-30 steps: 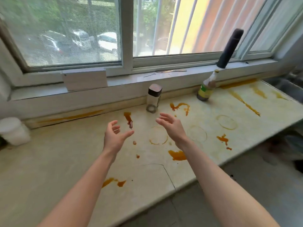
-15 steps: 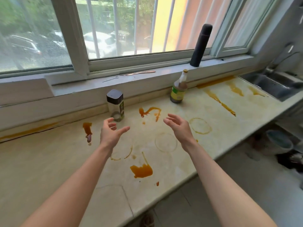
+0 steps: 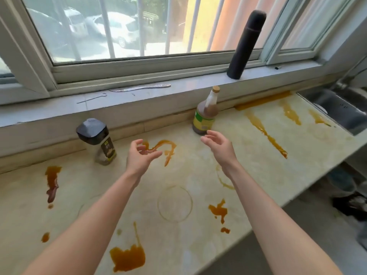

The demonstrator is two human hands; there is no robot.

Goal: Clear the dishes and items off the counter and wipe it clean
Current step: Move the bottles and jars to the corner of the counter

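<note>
The pale stone counter (image 3: 198, 171) is smeared with orange-brown sauce stains (image 3: 128, 257) and ring marks. A glass jar with a dark square lid (image 3: 99, 141) stands at the back left. A brown sauce bottle with a green-yellow label (image 3: 205, 114) stands at the back centre. My left hand (image 3: 140, 155) hovers open above the counter, to the right of the jar. My right hand (image 3: 219, 146) hovers open just in front of the bottle, apart from it. Both hands hold nothing.
A tall dark flask (image 3: 246, 44) stands on the windowsill, where a flat metal utensil (image 3: 139, 87) and a thin wire skewer (image 3: 92, 98) also lie. A steel sink (image 3: 335, 108) adjoins the counter at the right. Dark objects sit on the floor at the right (image 3: 349, 203).
The view has swung to the right and closer to the counter. Both hands have moved forward towards the back of the counter, the right hand nearing the sauce bottle.
</note>
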